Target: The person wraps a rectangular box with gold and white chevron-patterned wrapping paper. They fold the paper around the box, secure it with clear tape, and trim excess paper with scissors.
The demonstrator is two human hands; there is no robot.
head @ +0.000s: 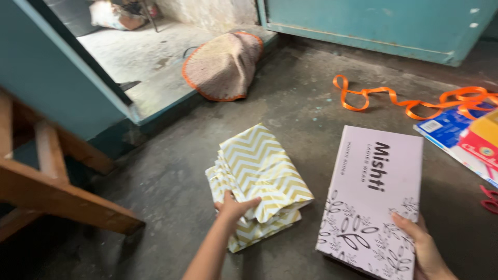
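Note:
My left hand (234, 206) grips the near edge of a folded bundle of white paper with a gold zigzag pattern (262, 173), which lies on the grey concrete floor. My right hand (421, 245) holds the near right corner of a flat pale pink cardboard box (371, 199) with a dark leaf print, lying on the floor to the right of the paper. The two items lie close together, just apart.
An orange ribbon (394, 98) curls on the floor at the back right. Colourful flat packs (464, 137) and red scissor handles (488, 199) sit at the right edge. A wooden frame (57, 186) stands at left. A round mat (223, 65) lies by the teal door (384, 23).

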